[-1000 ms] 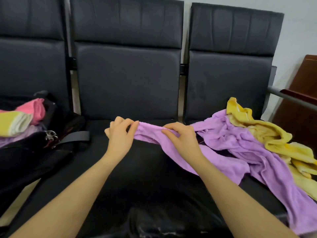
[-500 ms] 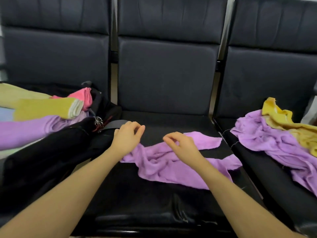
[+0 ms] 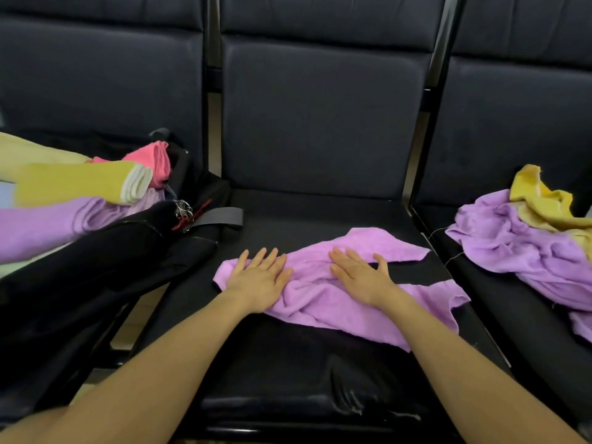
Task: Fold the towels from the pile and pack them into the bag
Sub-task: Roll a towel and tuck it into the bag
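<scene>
head | left hand (image 3: 260, 277) and right hand (image 3: 360, 274) flat, grip wide | purple towel (image 3: 323, 298) under both palms

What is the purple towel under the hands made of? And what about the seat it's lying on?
The purple towel looks like soft terry cloth, matte and fuzzy, with a frayed thread edge; it rumples under the flat left hand and right hand. The middle seat looks like black leather or vinyl, since it is smooth, creased and slightly shiny at the front.
</scene>
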Tool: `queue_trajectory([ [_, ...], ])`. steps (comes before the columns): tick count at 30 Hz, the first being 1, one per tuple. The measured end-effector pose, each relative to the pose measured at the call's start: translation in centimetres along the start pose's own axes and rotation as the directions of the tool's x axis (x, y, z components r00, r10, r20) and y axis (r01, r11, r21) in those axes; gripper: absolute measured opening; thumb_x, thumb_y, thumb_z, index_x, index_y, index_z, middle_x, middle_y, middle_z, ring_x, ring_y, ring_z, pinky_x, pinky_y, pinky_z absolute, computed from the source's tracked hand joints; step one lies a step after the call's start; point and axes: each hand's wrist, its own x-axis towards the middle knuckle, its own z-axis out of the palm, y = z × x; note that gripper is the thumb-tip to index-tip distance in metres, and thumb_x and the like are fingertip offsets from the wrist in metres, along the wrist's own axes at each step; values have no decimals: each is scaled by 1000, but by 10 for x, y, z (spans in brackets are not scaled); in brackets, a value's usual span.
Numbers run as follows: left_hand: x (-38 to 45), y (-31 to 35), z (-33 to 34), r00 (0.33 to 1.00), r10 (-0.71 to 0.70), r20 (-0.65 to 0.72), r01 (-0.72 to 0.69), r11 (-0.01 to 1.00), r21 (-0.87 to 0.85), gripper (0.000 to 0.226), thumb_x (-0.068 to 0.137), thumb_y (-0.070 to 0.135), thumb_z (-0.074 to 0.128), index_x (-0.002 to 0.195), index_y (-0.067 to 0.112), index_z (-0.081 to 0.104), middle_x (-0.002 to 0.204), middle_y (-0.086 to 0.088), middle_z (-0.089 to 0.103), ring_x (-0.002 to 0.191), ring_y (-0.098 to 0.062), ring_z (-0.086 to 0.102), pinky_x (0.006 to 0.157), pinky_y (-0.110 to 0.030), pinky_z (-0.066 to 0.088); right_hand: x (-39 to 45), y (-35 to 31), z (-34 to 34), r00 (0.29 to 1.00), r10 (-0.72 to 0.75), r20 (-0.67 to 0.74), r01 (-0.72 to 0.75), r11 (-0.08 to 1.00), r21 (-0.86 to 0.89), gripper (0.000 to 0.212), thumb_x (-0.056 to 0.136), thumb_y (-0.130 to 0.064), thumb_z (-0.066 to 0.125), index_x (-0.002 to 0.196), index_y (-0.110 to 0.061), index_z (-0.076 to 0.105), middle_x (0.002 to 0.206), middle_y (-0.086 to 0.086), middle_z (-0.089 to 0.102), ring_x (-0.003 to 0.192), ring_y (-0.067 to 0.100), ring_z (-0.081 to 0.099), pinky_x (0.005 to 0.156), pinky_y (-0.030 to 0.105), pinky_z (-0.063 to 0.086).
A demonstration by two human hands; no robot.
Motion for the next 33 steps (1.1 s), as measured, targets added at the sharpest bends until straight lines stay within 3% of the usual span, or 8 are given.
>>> queue_trajectory([
  [5,12,0,8,993,-3,-118,4,1000,7,54,103,44,9,153,26,1,161,6,-1,147,-12,-5,116,-40,-10,13,6,1,999,17,-30,-16,999,50,49,104,-43,16,153,-36,11,159,-20,3,146,2,0,114,48,-8],
  [8,10,0,10,980,-16,-198,-17,986,-163,55,103,44,18,153,23,10,161,6,7,147,-9,0,116,-35,-8,14,7,1,999,22,-38,-19,996,89,49,104,-44,17,152,-36,14,159,-20,6,146,1,2,113,47,-9],
  [12,1,13,10,896,-150,-419,-23,925,-380,47,100,41,37,142,22,37,149,4,34,139,-13,26,111,-29,10,3,8,2,951,21,-307,76,950,301,40,100,-44,39,139,-40,40,137,-20,48,131,4,35,110,36,5],
  [16,-5,19,14,820,-266,-507,153,955,-254,41,99,41,38,131,16,48,134,-1,46,125,-20,41,103,-32,23,-3,3,6,920,-52,-388,145,966,214,29,91,-51,54,118,-41,57,127,-25,46,120,6,35,90,25,10],
  [20,-5,13,19,835,-341,-432,290,940,-181,48,100,43,37,136,12,44,132,-7,46,123,-25,43,103,-37,29,-2,0,10,916,-14,-401,112,969,221,13,92,-40,58,101,-36,67,120,-20,46,116,9,34,81,23,8],
  [24,-2,13,20,829,-283,-483,236,959,-157,41,80,34,75,109,6,66,95,-14,63,86,-32,62,79,-43,48,-5,-3,6,888,-19,-459,157,951,266,6,92,-33,60,86,-32,63,100,-20,54,100,6,43,78,24,10],
  [29,-2,12,20,845,-305,-439,247,951,-185,39,102,39,31,125,13,49,121,-9,49,111,-27,44,99,-37,28,-15,-12,-17,853,12,-522,261,856,446,27,96,-22,54,77,-41,54,75,-21,61,89,6,56,86,25,17],
  [33,-8,18,1,796,-350,-495,132,897,-422,35,101,37,36,129,20,49,121,-6,49,111,-25,41,97,-34,23,-23,-19,-41,799,28,-601,356,783,510,25,96,-19,54,81,-38,59,79,-25,62,98,-3,52,97,36,34],
])
